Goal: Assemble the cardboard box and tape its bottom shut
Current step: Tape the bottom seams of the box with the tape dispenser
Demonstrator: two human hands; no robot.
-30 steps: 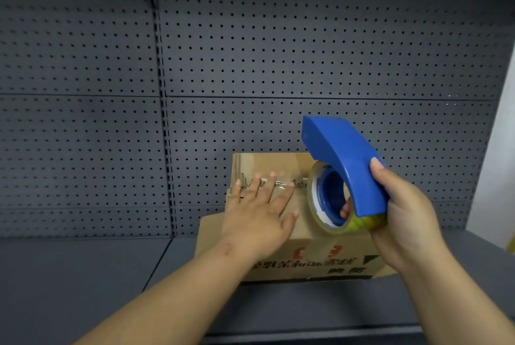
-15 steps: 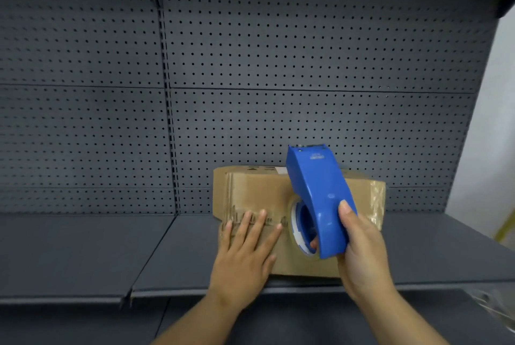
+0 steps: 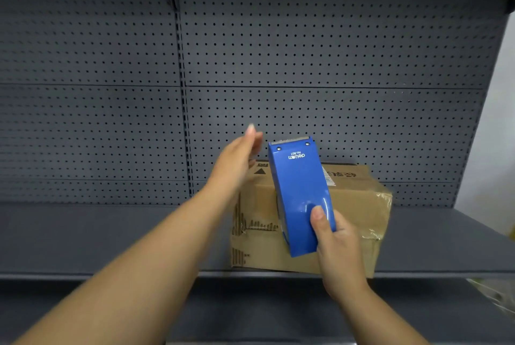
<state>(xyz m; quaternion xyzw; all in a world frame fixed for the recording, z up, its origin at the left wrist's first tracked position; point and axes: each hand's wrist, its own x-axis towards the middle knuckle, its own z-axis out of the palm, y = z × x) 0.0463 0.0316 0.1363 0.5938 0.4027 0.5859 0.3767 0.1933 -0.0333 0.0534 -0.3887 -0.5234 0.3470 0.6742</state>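
While right hand grips tape dispenser, left hand flat: brown, closed cardboard box.

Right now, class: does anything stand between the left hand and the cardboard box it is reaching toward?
Nothing visible does. The left hand, fingers straight, is raised over the far left corner of the cardboard box, with no object between them. The blue tape dispenser, held by the right hand, sits beside that path, over the box's middle.
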